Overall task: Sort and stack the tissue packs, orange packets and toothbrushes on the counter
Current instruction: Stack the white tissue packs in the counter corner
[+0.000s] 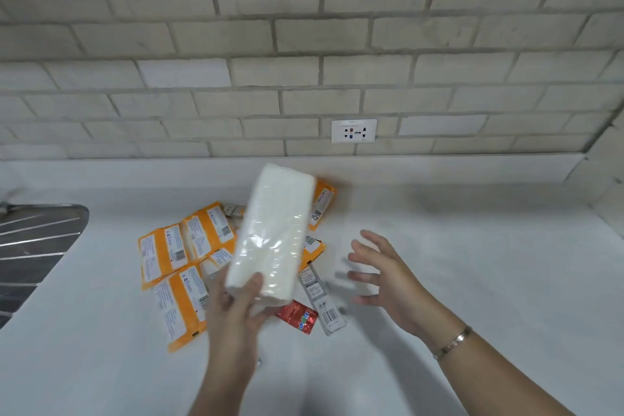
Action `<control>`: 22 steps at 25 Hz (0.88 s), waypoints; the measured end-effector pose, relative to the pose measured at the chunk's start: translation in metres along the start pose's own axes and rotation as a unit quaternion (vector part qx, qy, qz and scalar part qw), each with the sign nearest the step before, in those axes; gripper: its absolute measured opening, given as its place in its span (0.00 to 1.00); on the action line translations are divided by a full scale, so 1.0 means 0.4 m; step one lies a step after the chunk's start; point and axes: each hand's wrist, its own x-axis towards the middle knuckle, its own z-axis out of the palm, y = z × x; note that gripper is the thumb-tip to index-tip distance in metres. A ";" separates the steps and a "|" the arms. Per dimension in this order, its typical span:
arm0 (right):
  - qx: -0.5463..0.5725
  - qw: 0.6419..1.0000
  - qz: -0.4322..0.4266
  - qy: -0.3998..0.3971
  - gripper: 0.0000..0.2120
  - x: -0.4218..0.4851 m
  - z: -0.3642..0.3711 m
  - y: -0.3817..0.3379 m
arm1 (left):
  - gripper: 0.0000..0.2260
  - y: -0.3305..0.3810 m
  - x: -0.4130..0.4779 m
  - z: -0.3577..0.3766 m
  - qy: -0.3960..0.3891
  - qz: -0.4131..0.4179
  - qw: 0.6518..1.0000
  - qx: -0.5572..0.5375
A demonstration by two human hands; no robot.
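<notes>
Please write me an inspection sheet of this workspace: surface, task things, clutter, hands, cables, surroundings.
Surface: white counter.
Job's things: tissue pack raised over a loose pile of orange packets; toothbrush pack lying at the pile's right.
Clutter: red sachet beside the toothbrush pack.
Grippers: left hand grips the tissue pack's near end; right hand open, holding nothing.
Cables: nothing seen.
Surroundings: brick wall, wall socket, metal drainboard at left.

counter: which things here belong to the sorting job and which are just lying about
Part of the job: tissue pack gripped by the left hand; orange packets in a loose pile; long grey pack, likely a toothbrush.
Just lying about: red sachet; wall socket; sink drainer at the left.
</notes>
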 end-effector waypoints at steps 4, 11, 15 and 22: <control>0.107 0.994 -0.003 -0.010 0.45 0.003 0.008 0.024 | 0.34 -0.069 -0.069 0.110 -0.100 -0.141 0.985 0.005; 0.217 0.969 -0.039 0.115 0.44 -0.013 -0.114 0.050 | 0.40 -0.145 -0.116 0.236 -0.146 -0.208 0.962 0.101; 0.219 0.961 -0.072 0.150 0.47 -0.042 -0.245 0.025 | 0.36 -0.171 -0.174 0.369 -0.149 -0.240 0.951 0.126; 0.191 0.956 -0.163 0.155 0.35 -0.115 -0.511 -0.045 | 0.25 -0.269 -0.284 0.635 -0.257 -0.041 0.942 0.211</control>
